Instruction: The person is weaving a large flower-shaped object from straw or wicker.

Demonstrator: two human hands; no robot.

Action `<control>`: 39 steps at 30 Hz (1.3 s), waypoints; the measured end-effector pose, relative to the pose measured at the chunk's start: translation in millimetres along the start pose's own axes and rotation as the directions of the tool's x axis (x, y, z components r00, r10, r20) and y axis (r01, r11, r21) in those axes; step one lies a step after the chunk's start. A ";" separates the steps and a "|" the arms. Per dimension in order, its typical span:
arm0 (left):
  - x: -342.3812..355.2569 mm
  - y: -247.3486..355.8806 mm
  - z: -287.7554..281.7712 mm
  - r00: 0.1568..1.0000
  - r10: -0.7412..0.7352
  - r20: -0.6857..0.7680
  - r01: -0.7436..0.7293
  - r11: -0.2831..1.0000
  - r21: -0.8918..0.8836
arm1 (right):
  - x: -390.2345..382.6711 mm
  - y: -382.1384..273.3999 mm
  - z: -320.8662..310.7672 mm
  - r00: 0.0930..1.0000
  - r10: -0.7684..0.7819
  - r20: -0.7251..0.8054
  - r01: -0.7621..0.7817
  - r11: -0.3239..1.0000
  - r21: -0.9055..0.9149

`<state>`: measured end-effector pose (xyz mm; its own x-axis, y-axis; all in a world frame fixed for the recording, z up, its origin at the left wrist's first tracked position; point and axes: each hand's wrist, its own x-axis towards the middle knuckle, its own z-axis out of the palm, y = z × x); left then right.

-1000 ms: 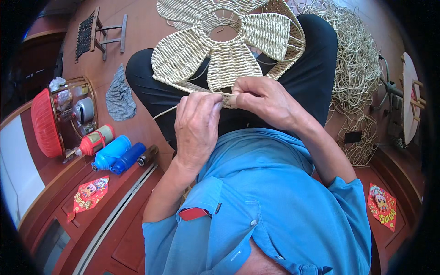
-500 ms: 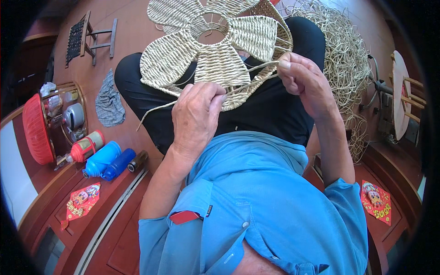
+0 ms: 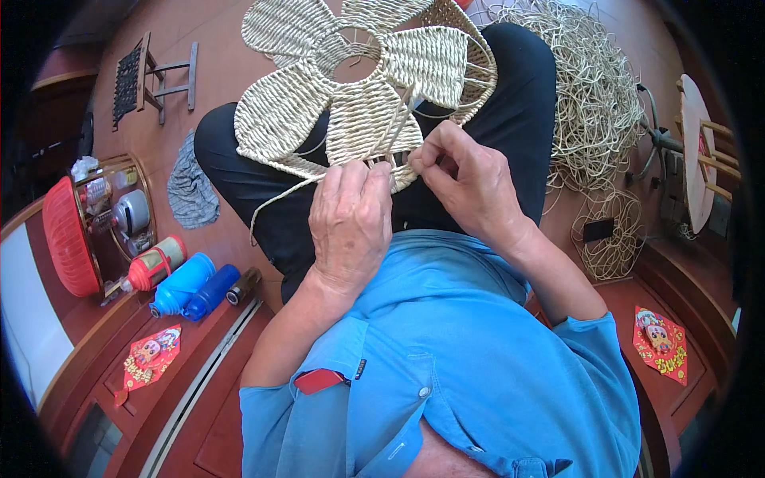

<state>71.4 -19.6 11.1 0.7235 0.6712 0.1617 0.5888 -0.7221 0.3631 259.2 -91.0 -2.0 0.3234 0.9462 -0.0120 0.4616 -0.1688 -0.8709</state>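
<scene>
A woven straw basket (image 3: 370, 119) with a flower-shaped face and a round hole in its middle lies across my lap. My left hand (image 3: 347, 227) is closed at its near edge, thumb and fingers pressed on the rim beside the lowest petal. Just right of it, my right hand (image 3: 466, 179) pinches at the same rim; its fingertips hold the straw cord, though the exact grip is partly hidden. A loop of that cord stands up over the lowest petal, and a loose cord end (image 3: 275, 197) trails left from under my left hand.
A big tangled heap of straw cord (image 3: 602, 103) lies on the floor at the right, near a round wooden stool (image 3: 696, 155). To the left are a small low stool (image 3: 151, 80), a grey cloth (image 3: 191, 187), a red basket (image 3: 70, 237), a rack and several flasks (image 3: 183, 284).
My right hand has come down and left to the basket rim, close to my left hand. The cord that was stretched between my hands now loops over the petal. The basket has shifted slightly left.
</scene>
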 end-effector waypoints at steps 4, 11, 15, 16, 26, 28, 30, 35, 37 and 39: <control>-3.4 8.0 -1.8 0.974 -0.173 0.146 0.193 0.972 -0.134 | 4.9 -0.3 6.5 0.996 -0.078 0.033 0.082 0.985 -0.151; 11.2 5.6 -5.0 0.765 -0.355 0.538 0.611 0.665 -0.430 | 11.2 -6.6 17.2 0.993 0.087 0.077 -0.066 0.969 -0.239; 9.4 1.3 1.7 0.674 -0.351 0.651 0.719 0.514 -0.467 | 12.0 -10.9 18.4 0.996 0.075 0.056 -0.066 0.986 -0.152; 9.5 2.1 -1.2 0.670 -0.342 0.659 0.717 0.527 -0.456 | 12.3 -12.2 18.9 0.992 0.100 0.072 -0.088 0.984 -0.152; -5.1 1.5 -24.9 0.923 -0.302 0.238 0.372 0.861 -0.349 | -6.1 0.7 47.0 0.955 0.266 -0.131 -0.173 0.857 0.485; -7.8 0.9 -20.4 0.927 -0.313 0.205 0.369 0.857 -0.361 | -3.9 -5.7 44.1 0.939 0.332 -0.086 -0.166 0.660 0.733; -8.2 2.8 -16.7 0.942 -0.301 0.145 0.334 0.865 -0.373 | -3.7 -7.0 29.6 0.917 0.355 0.181 -0.326 0.406 0.854; 2.6 8.1 -0.5 0.988 -0.153 -0.017 0.139 0.934 -0.329 | 5.8 11.5 -23.0 0.890 0.260 0.375 -0.436 0.246 0.865; 7.9 10.7 2.7 0.993 -0.111 -0.034 0.095 0.948 -0.305 | 13.5 34.2 -54.6 0.895 0.316 0.314 -0.424 0.385 0.820; 14.1 12.9 6.2 0.996 -0.087 0.001 0.085 0.968 -0.235 | 13.9 51.4 -87.7 0.895 0.369 0.250 -0.407 0.448 0.796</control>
<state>91.4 -20.5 12.4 0.6696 0.7316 0.1286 0.5470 -0.6027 0.5810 359.8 -110.7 -3.9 0.2530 0.8539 -0.4549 -0.5823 -0.2411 -0.7764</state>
